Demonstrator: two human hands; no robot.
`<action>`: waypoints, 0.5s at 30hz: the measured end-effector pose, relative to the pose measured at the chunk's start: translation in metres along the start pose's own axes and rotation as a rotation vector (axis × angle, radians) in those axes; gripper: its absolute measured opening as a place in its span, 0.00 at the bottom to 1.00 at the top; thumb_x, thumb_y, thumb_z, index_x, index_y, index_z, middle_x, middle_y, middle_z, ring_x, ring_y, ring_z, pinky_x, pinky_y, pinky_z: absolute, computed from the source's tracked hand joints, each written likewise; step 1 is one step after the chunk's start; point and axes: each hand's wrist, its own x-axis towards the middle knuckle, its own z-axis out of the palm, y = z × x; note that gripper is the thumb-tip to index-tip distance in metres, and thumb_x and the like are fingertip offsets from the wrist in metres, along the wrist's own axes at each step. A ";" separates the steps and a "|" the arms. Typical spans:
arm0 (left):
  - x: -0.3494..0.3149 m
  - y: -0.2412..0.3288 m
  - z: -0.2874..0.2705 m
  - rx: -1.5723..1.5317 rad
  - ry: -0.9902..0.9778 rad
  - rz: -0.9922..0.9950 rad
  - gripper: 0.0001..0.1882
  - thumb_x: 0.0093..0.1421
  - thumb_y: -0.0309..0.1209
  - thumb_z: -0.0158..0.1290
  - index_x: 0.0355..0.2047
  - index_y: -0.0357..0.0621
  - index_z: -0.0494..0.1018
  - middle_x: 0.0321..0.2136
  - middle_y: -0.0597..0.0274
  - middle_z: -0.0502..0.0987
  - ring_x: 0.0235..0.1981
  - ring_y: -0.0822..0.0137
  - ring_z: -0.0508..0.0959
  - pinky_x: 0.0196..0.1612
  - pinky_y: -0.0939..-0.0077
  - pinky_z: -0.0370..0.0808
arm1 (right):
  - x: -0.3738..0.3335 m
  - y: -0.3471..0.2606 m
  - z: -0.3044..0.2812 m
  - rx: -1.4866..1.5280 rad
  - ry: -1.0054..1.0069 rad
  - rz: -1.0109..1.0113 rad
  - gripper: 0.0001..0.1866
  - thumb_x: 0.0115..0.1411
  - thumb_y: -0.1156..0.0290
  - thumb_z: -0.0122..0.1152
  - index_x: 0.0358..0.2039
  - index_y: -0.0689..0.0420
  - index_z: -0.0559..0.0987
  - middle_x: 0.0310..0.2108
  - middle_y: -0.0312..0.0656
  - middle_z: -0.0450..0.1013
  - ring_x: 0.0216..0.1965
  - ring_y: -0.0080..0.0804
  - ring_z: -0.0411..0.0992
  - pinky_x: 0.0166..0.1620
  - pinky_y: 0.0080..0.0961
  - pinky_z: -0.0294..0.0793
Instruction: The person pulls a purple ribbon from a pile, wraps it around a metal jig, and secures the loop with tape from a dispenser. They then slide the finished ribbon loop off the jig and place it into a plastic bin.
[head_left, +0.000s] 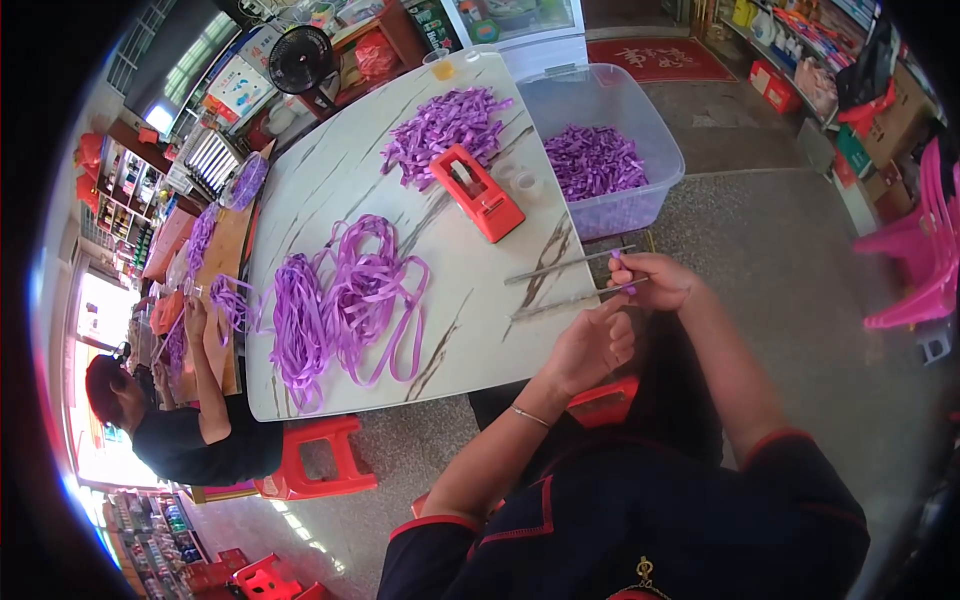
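Two thin metal rods (560,268) lie side by side over the right edge of the marble-patterned table (470,340), their far ends above the tabletop. At their near ends my right hand (655,280) is closed, pinching a bit of purple ribbon (616,256) against the rods. My left hand (590,350) is curled just below the nearer rod, its thumb and forefinger reaching up to the rod by the ribbon. What those fingertips pinch, if anything, is too small to make out. Loops of long purple ribbon (300,325) lie on the table's left part.
A red tape dispenser (478,194) and clear tape rolls (522,178) stand beside a heap of short purple ribbon pieces (445,132). A clear plastic tub (640,195) with more pieces adjoins the table. At left, another person (200,430) works near a red stool (320,460). Pink chairs (920,245) are stacked at right.
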 end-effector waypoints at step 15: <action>0.004 0.006 0.036 0.548 0.092 0.080 0.24 0.59 0.28 0.41 0.57 0.42 0.55 0.25 0.69 0.63 0.25 0.76 0.63 0.31 0.83 0.63 | -0.093 -0.023 0.030 -0.439 0.076 -0.112 0.17 0.60 0.62 0.47 0.33 0.64 0.75 0.21 0.37 0.70 0.31 0.28 0.71 0.39 0.22 0.67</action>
